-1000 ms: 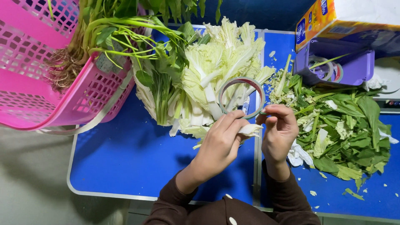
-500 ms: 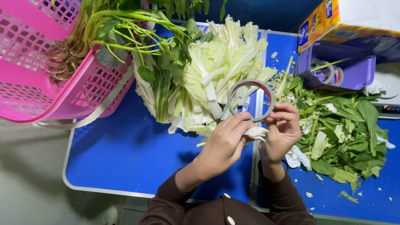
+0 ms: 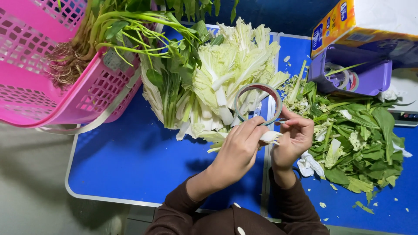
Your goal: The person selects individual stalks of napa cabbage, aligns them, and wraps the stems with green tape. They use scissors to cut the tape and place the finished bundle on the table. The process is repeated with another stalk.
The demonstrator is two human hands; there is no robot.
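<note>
Since half a second ago, your hands have barely shifted; the tape ring has tipped slightly and sits a touch lower against the greens.

Blue table [image 3: 130,165] carries everything. Pink basket [image 3: 52,87] lies tilted at upper left, rooted green stalks spilling from it. Pale cabbage pile [image 3: 235,65] sits centre, dark trimmed leaves [image 3: 361,148] heaped to the right. Purple tray [image 3: 361,78] stands behind those, under a yellow-and-blue carton [image 3: 344,21].

Your left hand [image 3: 237,152] is closed around a pale stalk bundle [image 3: 267,137], thumb and fingers gripping. Your right hand [image 3: 296,139] pinches the tape ring [image 3: 257,104] at its lower edge; the ring stands upright just above both hands, over the cabbage.
</note>
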